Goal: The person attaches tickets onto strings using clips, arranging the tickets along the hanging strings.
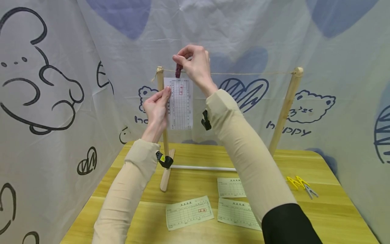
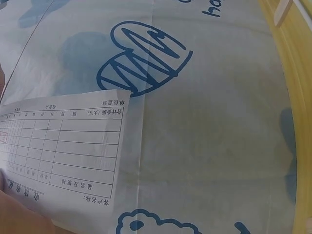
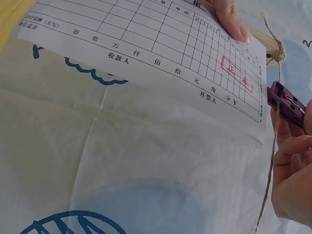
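Observation:
My left hand (image 1: 156, 110) pinches the left edge of a printed receipt slip (image 1: 181, 112), which hangs upright just below a string (image 1: 253, 73). A small red stamp marks the slip. Above it, my right hand (image 1: 196, 66) pinches a dark purple clothespin (image 1: 178, 70) at the string, near the left post. In the right wrist view the tip of the clothespin (image 3: 282, 97) meets the string beside the slip's edge; whether it bites the paper I cannot tell. The left wrist view shows part of the slip (image 2: 63, 146), with little of the left hand in sight.
The string runs between two wooden posts, left (image 1: 160, 81) and right (image 1: 286, 105); a white bar (image 1: 204, 168) joins them low down. Receipt slips (image 1: 189, 212) lie on the wooden table (image 1: 143, 200). Yellow clothespins (image 1: 294, 183) and a grey one (image 1: 310, 191) lie at the right.

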A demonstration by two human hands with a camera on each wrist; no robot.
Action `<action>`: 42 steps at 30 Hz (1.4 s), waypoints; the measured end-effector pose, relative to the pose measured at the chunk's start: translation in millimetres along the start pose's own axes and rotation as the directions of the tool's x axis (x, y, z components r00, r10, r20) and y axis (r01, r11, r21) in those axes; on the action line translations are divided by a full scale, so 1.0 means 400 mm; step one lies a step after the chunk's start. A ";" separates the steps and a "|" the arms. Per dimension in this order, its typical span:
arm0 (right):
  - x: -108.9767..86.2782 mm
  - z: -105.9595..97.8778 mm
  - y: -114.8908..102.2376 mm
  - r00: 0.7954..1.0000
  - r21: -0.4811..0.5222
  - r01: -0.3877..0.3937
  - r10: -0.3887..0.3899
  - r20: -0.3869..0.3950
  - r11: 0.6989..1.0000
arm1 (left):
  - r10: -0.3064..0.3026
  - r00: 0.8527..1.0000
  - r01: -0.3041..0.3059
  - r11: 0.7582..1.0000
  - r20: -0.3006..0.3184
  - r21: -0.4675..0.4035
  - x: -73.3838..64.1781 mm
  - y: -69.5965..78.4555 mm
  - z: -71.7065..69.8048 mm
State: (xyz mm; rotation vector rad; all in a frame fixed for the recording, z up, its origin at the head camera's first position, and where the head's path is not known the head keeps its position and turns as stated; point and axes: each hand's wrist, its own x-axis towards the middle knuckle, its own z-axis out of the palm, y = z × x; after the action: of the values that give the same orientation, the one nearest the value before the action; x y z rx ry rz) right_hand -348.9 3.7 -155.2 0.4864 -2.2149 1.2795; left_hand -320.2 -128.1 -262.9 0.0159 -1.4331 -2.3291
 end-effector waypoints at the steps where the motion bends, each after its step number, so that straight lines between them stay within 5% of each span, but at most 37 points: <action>1: -0.001 0.000 0.000 1.000 -0.005 -0.003 0.003 0.004 1.000 | 0.001 1.000 -0.001 1.000 -0.002 -0.002 0.000 0.000 0.000; 42: 0.000 -0.005 -0.008 0.985 -0.074 -0.089 0.099 0.143 0.993 | 0.025 1.000 -0.025 0.999 -0.006 0.033 0.002 0.002 0.006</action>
State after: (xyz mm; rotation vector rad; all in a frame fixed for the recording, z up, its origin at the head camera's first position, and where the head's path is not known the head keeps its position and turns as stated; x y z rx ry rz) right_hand -346.7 4.0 -152.4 0.4683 -2.4205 1.2471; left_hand -321.1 -126.6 -260.8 0.0144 -1.4596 -2.2832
